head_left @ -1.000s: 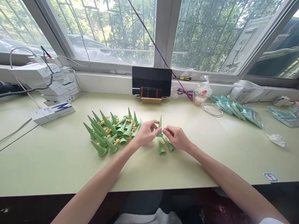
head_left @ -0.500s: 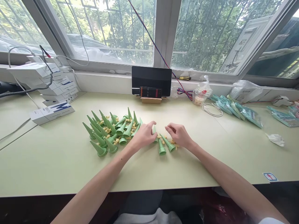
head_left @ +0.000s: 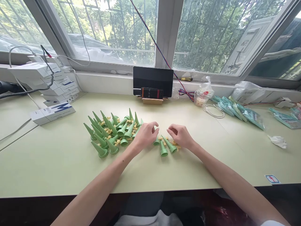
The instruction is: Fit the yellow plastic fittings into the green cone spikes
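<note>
My left hand [head_left: 145, 137] rests on the pale green table [head_left: 58, 163] with its fingers curled round the tip end of a green cone [head_left: 156, 142] that lies flat. My right hand [head_left: 181, 137] hovers a little to the right, fingers curled in a pinch over small yellow pieces [head_left: 173, 143]; what it holds, if anything, is hidden. Two more green cones [head_left: 164, 148] lie between and below the hands. A pile of several green cones with yellow fittings [head_left: 110, 131] sits just left of my left hand.
A dark tablet and a phone on a stand [head_left: 152, 85] are at the back by the window. White boxes [head_left: 53, 110] and cables lie at the left. Teal packets [head_left: 240, 110], a coiled white wire [head_left: 213, 110] and plastic bags [head_left: 203, 93] lie at the right.
A second ago both hands held a green cone upright between them. The cone now lies on the table under my left hand, and my right hand has let go and drawn slightly right.
</note>
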`<state>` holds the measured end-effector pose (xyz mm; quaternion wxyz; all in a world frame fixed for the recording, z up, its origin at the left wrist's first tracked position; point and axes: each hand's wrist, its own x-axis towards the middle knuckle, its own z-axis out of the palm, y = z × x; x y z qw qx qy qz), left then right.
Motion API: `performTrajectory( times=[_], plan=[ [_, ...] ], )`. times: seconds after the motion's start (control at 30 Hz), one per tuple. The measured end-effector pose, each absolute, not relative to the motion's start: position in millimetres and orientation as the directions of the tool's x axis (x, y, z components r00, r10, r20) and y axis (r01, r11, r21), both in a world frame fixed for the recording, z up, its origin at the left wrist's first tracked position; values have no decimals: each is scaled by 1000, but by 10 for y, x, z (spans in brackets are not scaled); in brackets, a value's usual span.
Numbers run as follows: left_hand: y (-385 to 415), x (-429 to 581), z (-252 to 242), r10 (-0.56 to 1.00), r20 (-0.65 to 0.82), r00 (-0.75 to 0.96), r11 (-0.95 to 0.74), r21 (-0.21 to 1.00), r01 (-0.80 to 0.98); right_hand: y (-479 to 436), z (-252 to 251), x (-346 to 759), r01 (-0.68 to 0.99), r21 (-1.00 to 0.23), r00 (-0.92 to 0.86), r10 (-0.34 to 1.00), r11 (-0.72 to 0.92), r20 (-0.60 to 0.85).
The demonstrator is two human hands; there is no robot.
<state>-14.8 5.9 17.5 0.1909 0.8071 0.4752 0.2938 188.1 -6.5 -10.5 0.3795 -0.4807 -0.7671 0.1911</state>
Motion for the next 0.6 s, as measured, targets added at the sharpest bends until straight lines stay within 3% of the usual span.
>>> performTrajectory(
  times=[0.17, 0.6],
  plan=[
    [18, -88, 196, 825, 375, 423, -565, 586, 581, -62, -103, 1895, 628, -615, -306, 878, 477, 368],
    [18, -77, 155, 794, 397, 461, -607, 566, 558, -69, -93, 1920, 718, -543, -362, 900, 435, 241]
  ],
)
